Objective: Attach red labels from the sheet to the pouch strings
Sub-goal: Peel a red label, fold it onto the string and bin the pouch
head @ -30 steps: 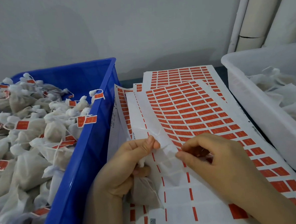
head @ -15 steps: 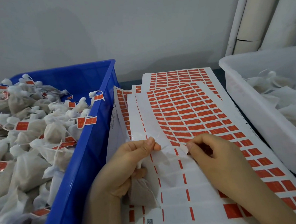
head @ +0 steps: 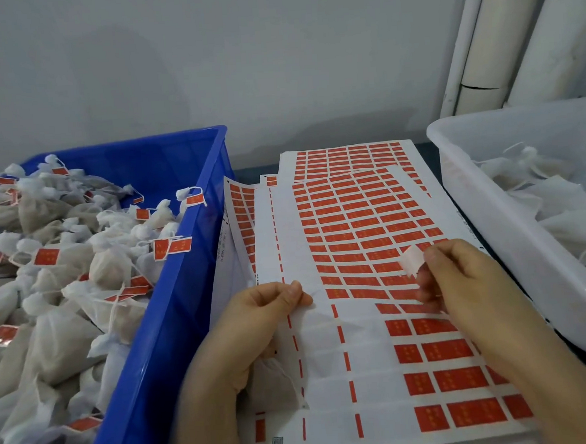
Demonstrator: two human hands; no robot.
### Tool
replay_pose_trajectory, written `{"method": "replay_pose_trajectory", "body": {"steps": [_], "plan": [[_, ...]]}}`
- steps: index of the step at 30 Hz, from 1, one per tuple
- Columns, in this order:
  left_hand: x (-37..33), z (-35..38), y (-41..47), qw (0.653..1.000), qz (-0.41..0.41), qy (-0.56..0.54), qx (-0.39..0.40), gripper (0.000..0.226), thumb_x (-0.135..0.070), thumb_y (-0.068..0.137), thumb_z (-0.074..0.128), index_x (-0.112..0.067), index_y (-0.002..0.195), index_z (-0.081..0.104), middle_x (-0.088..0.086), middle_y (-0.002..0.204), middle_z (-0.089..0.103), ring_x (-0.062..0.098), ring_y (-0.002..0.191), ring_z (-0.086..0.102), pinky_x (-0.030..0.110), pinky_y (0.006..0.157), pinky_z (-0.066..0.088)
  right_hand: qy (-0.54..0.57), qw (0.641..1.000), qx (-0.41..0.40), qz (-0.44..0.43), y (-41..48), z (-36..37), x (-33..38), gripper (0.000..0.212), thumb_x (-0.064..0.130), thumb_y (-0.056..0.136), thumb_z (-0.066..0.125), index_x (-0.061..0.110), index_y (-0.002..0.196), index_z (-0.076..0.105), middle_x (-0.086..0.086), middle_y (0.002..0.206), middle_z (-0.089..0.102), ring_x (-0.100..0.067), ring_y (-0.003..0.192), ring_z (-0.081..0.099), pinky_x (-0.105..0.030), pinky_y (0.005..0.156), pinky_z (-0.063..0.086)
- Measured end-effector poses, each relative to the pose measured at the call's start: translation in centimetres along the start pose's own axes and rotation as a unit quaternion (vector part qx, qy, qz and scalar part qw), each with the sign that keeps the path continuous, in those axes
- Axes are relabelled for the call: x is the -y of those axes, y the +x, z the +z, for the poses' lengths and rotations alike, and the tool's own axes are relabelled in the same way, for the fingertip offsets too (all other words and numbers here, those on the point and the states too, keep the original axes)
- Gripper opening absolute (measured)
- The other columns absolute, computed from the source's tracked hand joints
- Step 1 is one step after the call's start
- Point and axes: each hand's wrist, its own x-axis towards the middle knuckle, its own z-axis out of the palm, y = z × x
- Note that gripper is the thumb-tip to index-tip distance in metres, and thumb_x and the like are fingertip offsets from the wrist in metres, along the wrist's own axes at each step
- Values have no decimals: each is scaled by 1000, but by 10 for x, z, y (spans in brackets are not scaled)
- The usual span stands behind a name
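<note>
- View from my head cam, looking down at a work surface; top label sheet (head: 326, 340) of a stack lies in the middle, rows of red labels on white backing, near rows on the left already stripped bare.
- My left hand (head: 257, 327) is closed; thumb & forefinger pinch the sheet's left edge to pin it; a white mesh pouch (head: 273, 377) sits tucked under the palm, seemingly held by the lower fingers, w/ its string (head: 298, 391) trailing onto the sheet.
- My right hand (head: 470, 290) is closed in a fingertip pinch on one peeled label (head: 411, 262); it is clear of the sheet, pale sticky side facing me, slightly curled.
- Blue bin (head: 174, 318) at left is heaped w/ tagged pouches (head: 58, 270), red labels on their strings; white tub (head: 484, 230) at right holds untagged pouches (head: 558, 205).
- Step in hand, as I judge it: bring the label over to the string & fold it shut around it.
- To do it well: grip only a corner so the glue stays clean; free the string & pull it taut w/ the left fingers; lay it across the label's midline; fold the halves edge to edge; press flat so no sticky margin shows.
- Risk: the curl could stick the label to itself or my finger before the string is in.
</note>
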Motion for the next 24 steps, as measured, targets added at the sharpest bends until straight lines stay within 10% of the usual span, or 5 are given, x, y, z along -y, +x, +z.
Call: {"method": "replay_pose_trajectory", "body": {"steps": [5,12,17,24], "plan": [[6,5,6,992,33,80,-94,20,-42,83,63,-25,79,73,-11,101,67,15,56,60,16,47,48,28,999,20,-23,-5,3,3,19,37,94,40,32,85,56,17,67,66,-1,62,64,-10,52,43],[7,4,15,934,163,212,-239,12,-39,87,59,-31,91,67,-19,104,51,5,91,51,29,87,48,44,997,31,-53,-8,9,7,5,34,85,59,38,84,58,27,75,64,8,71,63,-3,48,41],[-7,16,-3,981,174,-40,-77,20,-41,67,60,-29,78,73,-13,70,70,6,62,66,12,48,48,85,995,3,-54,-10,11,9,18,32,81,66,37,92,53,26,80,64,9,73,63,-3,48,42],[-12,27,-12,961,127,-225,95,22,-21,66,64,-21,83,78,6,71,71,15,60,68,20,54,54,163,981,27,-97,-21,14,26,21,43,73,51,60,77,62,39,80,61,17,82,58,2,52,39]]}}
